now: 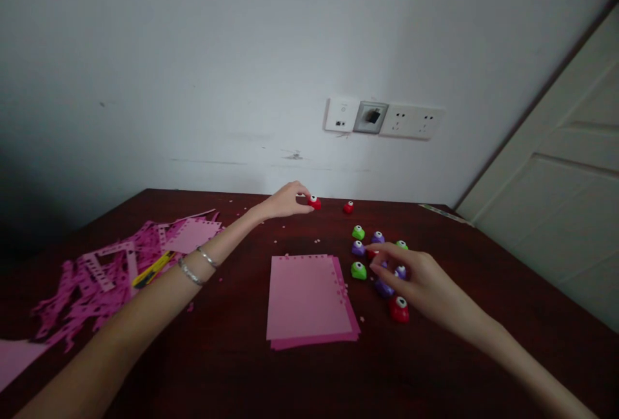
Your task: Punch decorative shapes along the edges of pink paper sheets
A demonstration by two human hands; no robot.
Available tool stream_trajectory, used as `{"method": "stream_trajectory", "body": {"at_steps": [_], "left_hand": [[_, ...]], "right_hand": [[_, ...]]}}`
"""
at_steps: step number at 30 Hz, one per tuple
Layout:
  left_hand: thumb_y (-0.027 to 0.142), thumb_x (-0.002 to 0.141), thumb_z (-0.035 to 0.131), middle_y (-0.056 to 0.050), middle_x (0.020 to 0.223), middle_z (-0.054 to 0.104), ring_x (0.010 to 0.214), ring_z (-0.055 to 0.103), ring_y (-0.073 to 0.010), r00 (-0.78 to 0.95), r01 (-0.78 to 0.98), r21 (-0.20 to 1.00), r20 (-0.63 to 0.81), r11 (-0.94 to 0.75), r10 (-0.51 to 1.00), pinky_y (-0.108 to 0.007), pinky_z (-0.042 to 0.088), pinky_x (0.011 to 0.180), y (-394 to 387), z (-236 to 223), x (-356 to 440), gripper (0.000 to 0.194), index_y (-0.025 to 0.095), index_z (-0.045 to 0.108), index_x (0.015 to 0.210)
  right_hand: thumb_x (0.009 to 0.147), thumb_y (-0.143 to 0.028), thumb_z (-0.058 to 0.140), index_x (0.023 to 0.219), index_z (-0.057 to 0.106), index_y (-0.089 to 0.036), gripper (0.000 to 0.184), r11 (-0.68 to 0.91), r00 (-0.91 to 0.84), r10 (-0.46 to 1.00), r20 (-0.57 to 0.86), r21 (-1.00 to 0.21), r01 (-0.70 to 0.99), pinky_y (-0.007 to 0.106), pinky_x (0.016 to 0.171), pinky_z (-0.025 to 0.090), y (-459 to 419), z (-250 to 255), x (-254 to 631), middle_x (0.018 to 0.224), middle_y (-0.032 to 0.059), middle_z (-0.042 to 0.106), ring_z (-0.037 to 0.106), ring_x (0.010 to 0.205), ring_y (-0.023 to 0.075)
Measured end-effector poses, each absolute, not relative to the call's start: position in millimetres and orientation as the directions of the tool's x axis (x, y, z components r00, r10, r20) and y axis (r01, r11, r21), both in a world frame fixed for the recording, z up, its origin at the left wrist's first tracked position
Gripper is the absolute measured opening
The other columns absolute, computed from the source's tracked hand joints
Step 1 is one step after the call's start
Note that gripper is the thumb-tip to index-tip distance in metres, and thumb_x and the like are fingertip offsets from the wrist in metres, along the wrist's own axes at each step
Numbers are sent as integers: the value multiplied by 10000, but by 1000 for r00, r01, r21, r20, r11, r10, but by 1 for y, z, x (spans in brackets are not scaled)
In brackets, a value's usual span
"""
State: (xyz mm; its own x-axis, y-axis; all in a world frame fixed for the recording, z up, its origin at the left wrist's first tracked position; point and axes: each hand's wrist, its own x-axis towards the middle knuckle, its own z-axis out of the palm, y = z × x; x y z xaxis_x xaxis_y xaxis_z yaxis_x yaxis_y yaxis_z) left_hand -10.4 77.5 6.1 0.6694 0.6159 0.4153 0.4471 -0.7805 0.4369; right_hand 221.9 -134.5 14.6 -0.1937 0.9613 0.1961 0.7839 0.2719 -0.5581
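At the back edge of the table my left hand [289, 201] pinches a small red paper punch [314, 204] with a white button between thumb and fingertips. My right hand [418, 274] is over a group of punches on the right, its thumb and index finger closed around another red paper punch [372, 254], largely hidden by the fingers. A purple punch [358, 249] lies by the index fingertip. Around it are green punches [358, 271] and a purple one [384, 288] partly under the hand. A red punch [399, 310] sits nearest to me.
Pink sheets [309, 296], punched along their edges, are stacked mid-table. Cut pink strips [97, 271] pile up on the left beside a yellow cutter knife [153, 269]. One red punch [349, 207] stands near the wall. A flat printed strip [445, 213] lies back right.
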Motion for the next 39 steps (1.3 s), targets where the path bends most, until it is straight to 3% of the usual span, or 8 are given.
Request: {"method": "stream_trajectory", "body": {"at_steps": [6,11,19,28,32,39], "left_hand": [[357,724,621,-50,982,581,896,536,-158,812,351,473,277,-808,514,-291,390,823,5,21,-35,256,174,638,902],[286,729,610,-41,965,577,895,533,-154,858,299,490,238,-819,456,-294,393,820,-26,18,-34,212,175,628,908],[265,716,628,-52,907,569,847,526,-157,890,253,500,216,-828,402,-291,407,795,-48,16,-20,216,140,626,893],[305,738,644,-44,946,564,886,525,-158,923,215,519,170,-827,346,-288,402,812,-59,12,-15,213,175,618,904],[441,781,581,-58,950,586,878,532,-170,888,321,485,145,-813,437,-294,405,789,-46,11,-21,337,166,616,974],[470,794,538,-93,982,588,931,515,-222,768,565,311,142,-765,625,-342,392,816,-6,-33,-29,387,144,620,987]], "right_hand": [[820,-202,502,1064,597,-206,262,322,-228,946,232,-567,759,259,635,475,-131,12,204,872,28,677,618,711,160],[811,-199,522,1017,630,-226,234,356,-245,932,267,-551,754,301,738,472,-125,4,196,918,30,682,622,827,189],[774,-194,603,1071,598,-229,299,429,-345,901,262,-652,624,259,686,470,-126,-4,185,987,27,640,591,831,155],[747,-180,622,890,634,-201,145,384,-345,918,198,-662,643,238,593,435,-137,-4,179,815,9,623,572,703,138],[739,-222,628,818,644,-193,85,294,-282,951,127,-654,697,239,575,438,-143,-2,190,742,3,618,571,664,142],[734,-265,624,796,647,-166,120,154,-155,986,57,-654,741,267,566,450,-148,-27,215,689,19,628,584,630,167]]}}
